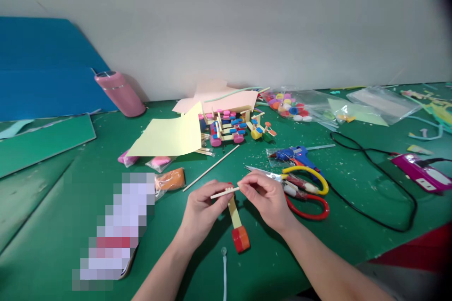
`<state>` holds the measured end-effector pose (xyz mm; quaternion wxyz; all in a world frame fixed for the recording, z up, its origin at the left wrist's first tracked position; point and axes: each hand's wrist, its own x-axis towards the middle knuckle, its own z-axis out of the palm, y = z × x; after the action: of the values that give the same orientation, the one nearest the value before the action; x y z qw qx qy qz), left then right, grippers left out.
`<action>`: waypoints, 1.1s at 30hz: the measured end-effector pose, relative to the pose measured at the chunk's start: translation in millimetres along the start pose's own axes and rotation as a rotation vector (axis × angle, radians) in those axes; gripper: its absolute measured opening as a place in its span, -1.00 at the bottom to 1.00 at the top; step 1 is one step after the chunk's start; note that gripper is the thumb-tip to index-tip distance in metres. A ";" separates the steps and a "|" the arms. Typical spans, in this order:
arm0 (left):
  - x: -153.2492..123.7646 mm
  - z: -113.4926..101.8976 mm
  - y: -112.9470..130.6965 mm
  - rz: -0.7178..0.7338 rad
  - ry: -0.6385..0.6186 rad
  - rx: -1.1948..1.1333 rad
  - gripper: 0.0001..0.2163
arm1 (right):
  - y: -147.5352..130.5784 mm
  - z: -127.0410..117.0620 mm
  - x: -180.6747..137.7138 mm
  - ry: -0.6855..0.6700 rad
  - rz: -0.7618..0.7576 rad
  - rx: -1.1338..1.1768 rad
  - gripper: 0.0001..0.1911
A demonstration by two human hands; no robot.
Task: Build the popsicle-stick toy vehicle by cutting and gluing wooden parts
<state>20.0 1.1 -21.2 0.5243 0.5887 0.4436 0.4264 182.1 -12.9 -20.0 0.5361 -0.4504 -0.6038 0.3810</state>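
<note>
My left hand [205, 207] pinches a short pale wooden stick [221, 194] between thumb and fingers. At the stick's right end, the fingertips of my right hand [264, 197] are closed on it too. Just below my hands is a flat pale strip [234, 214] with red and orange bottle-cap-like wheels [240, 239] at its near end. My fingers partly hide the strip's far end, where a bit of red shows. A longer thin wooden stick [212, 167] lies on the table beyond my left hand. Large scissors [306, 204] with red and yellow handles rest right of my right hand.
Small craft-stick cars [228, 129] stand at the back beside a yellow sheet [169, 131]. A blue glue gun [293, 154], a purple power strip [420, 171] with a black cord, a pink bottle [122, 94] and a pixelated flat object [120, 225] also occupy the green table.
</note>
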 end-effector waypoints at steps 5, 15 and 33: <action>-0.3 0.4 0.6 -0.009 -0.002 -0.004 -0.92 | -0.6 1.2 0.5 0.003 -0.003 -0.019 -0.91; -1.4 0.0 2.8 -0.024 -0.002 0.005 -0.89 | -4.6 3.6 -1.5 0.048 -0.007 -0.067 -0.90; -4.5 -3.2 4.3 -0.105 -0.012 -0.094 -0.83 | -4.6 4.8 -2.2 0.061 -0.001 -0.089 -0.88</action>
<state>16.2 -2.7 -16.8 0.5756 0.5417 0.4505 0.4151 176.8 -16.3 -17.0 0.5339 -0.4848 -0.6039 0.3395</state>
